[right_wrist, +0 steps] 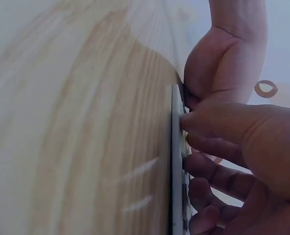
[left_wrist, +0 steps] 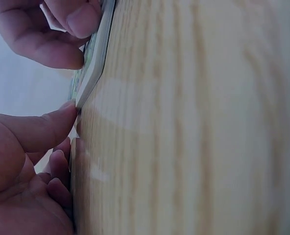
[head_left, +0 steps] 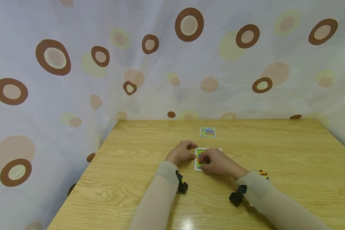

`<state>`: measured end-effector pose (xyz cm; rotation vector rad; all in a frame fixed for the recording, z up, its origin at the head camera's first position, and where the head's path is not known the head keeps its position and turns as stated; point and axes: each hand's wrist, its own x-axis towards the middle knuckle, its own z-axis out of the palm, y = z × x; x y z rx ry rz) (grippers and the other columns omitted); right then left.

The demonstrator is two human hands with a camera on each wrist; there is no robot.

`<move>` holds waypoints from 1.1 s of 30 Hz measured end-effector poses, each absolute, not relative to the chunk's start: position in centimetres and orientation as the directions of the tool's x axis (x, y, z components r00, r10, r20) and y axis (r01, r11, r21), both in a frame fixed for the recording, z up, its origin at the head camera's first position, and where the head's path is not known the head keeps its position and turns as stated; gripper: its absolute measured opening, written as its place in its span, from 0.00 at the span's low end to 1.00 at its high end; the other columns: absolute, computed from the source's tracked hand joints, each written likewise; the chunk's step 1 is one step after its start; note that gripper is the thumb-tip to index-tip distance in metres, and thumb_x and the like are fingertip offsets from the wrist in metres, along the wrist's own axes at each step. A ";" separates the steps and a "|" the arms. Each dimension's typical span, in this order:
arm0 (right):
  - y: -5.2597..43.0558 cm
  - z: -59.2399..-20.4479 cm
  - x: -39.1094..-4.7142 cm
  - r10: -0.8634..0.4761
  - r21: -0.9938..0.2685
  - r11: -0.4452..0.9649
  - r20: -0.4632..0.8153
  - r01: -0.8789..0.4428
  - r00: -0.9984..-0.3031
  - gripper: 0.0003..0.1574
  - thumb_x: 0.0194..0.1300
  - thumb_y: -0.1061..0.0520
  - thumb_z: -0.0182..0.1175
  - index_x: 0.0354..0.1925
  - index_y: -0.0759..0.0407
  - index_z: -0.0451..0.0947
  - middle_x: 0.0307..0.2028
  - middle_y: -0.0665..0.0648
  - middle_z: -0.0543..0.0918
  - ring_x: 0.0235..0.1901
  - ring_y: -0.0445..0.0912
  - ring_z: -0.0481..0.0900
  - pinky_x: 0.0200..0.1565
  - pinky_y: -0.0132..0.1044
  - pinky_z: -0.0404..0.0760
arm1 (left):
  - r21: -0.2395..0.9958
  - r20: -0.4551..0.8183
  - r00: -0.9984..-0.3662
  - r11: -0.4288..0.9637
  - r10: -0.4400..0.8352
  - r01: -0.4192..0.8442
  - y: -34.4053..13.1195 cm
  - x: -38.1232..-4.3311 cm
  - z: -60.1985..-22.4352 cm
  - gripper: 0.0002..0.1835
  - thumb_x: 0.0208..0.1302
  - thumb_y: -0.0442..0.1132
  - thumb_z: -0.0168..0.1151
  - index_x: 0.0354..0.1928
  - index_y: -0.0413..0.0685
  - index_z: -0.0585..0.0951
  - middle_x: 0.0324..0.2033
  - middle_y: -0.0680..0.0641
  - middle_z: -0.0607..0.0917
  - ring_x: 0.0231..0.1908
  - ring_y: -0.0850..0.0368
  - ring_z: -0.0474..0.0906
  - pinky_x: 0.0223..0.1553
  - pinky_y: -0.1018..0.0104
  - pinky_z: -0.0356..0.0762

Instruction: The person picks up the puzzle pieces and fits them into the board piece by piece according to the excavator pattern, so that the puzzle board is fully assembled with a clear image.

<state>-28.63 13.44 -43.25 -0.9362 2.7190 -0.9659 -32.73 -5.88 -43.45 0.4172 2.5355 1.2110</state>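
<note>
A flat board [head_left: 209, 149] with a white border and a green, colourful picture lies on the table. At its left side is my left hand [head_left: 182, 151], thumb tip touching the board's edge, fingers loosely bent on the tabletop. The left wrist view shows that thumb [left_wrist: 52, 128] against the board's corner [left_wrist: 88, 81]. Over the picture, my right hand [head_left: 217, 161] rests bent fingertips and thumb on the board. From the right wrist view, thumb [right_wrist: 208, 120] and fingers meet the board's face [right_wrist: 176, 161] with gaps between them; whether they pinch a loose part is hidden.
A small printed card [head_left: 208, 132] in green and blue lies behind the board. Another colourful printed piece [head_left: 263, 174] shows partly from behind the right forearm. The wooden table [head_left: 126, 166] runs back to a patterned cloth [head_left: 166, 95]. Each wrist wears a black camera.
</note>
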 end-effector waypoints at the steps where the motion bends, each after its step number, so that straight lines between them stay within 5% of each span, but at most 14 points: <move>1: 13.4 -43.2 -28.6 -0.585 -0.602 0.607 0.103 -0.518 -0.805 0.06 0.59 0.63 0.69 0.37 0.59 0.84 0.32 0.49 0.82 0.30 0.41 0.74 0.36 0.38 0.77 | 0.788 -0.143 -0.913 0.602 0.381 0.128 -5.9 -32.7 -43.4 0.20 0.64 0.33 0.66 0.58 0.47 0.79 0.57 0.46 0.77 0.60 0.50 0.70 0.62 0.56 0.67; 33: 17.1 -41.5 -27.0 -0.523 -0.668 0.574 0.146 -0.474 -0.840 0.12 0.66 0.61 0.64 0.48 0.62 0.84 0.36 0.49 0.82 0.33 0.44 0.75 0.32 0.36 0.75 | 0.792 -0.150 -0.919 0.600 0.365 0.109 -5.7 -32.6 -43.4 0.20 0.64 0.33 0.68 0.57 0.47 0.80 0.54 0.46 0.77 0.58 0.49 0.70 0.61 0.55 0.68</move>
